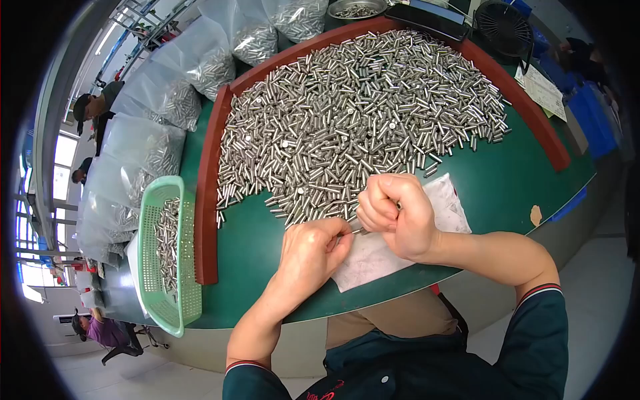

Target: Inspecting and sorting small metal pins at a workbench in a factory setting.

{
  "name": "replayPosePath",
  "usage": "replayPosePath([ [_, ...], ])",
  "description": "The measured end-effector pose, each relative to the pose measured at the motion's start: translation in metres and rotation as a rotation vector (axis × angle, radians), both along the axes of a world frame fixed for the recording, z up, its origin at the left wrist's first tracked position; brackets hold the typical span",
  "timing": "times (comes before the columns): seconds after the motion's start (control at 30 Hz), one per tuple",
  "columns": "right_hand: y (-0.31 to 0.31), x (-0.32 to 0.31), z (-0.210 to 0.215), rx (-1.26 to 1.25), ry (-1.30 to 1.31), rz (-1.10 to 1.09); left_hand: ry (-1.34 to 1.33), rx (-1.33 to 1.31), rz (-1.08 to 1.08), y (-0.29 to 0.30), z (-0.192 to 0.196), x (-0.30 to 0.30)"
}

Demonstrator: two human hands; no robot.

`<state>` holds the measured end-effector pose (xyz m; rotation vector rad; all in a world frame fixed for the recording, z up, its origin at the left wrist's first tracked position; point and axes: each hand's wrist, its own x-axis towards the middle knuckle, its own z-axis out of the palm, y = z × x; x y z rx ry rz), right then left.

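My left hand (312,252) is closed in a pinch just in front of the heap of small metal pins (347,113). A short bit of a metal pin (360,231) shows at its fingertips, in the gap between my two hands. My right hand (400,215) is curled into a fist beside it, above a white cloth (445,200) on the green tabletop. A small dark glint shows in the curl of the right fingers, but what they hold is mostly hidden.
Red-brown rails (208,200) border the heap. A green basket (190,267) with pins stands at the left, near clear bags of pins (167,150). At the back are a metal bowl (357,15), a dark flat device (427,22) and a black fan (501,30). Other people are farther left.
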<state>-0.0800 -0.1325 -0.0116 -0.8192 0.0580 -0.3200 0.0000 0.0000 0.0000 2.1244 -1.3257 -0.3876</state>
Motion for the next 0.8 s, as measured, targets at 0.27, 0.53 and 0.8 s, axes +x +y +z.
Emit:
replayPosePath([
  [0.27,0.004,0.0,-0.002,-0.04,-0.007,-0.005,0.032,-0.016,-0.008,0.001,-0.004,0.0],
  [0.53,0.012,-0.002,0.003,-0.206,0.0,-0.053,0.06,0.007,0.002,-0.003,0.0,-0.002],
  [0.8,0.011,-0.002,-0.001,-0.244,-0.016,-0.051,0.038,0.024,-0.005,-0.004,0.003,-0.002],
])
